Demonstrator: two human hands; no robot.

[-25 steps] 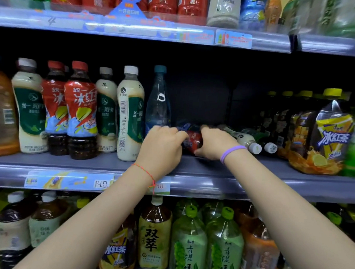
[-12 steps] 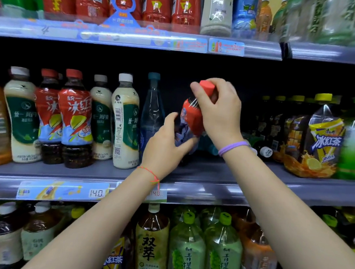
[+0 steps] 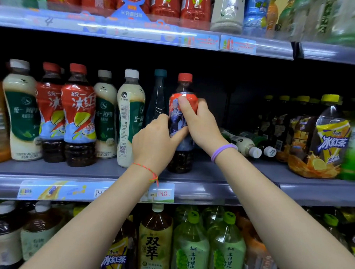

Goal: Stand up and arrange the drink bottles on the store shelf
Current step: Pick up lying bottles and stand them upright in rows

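Note:
A red-capped bottle of dark drink [image 3: 184,88] with a red and blue label stands upright on the middle shelf [image 3: 211,174], right of a tall clear blue bottle [image 3: 158,95]. My left hand [image 3: 155,141] grips its lower label from the left. From the right, my right hand [image 3: 200,123] wraps its upper label. Two white-capped bottles [image 3: 247,147] lie on their sides on the shelf just right of my right wrist, caps toward me.
Upright milk tea and iced tea bottles [image 3: 77,114] fill the shelf's left part. Large yellow-capped iced tea bottles [image 3: 327,140] stand at the right. The shelf above [image 3: 137,30] and the shelf below hold more bottles. A dark gap lies behind the lying bottles.
The red-capped bottle lay on its side a second ago. Both hands lifted and tilted it, and now it stands upright on the shelf with both hands still on it.

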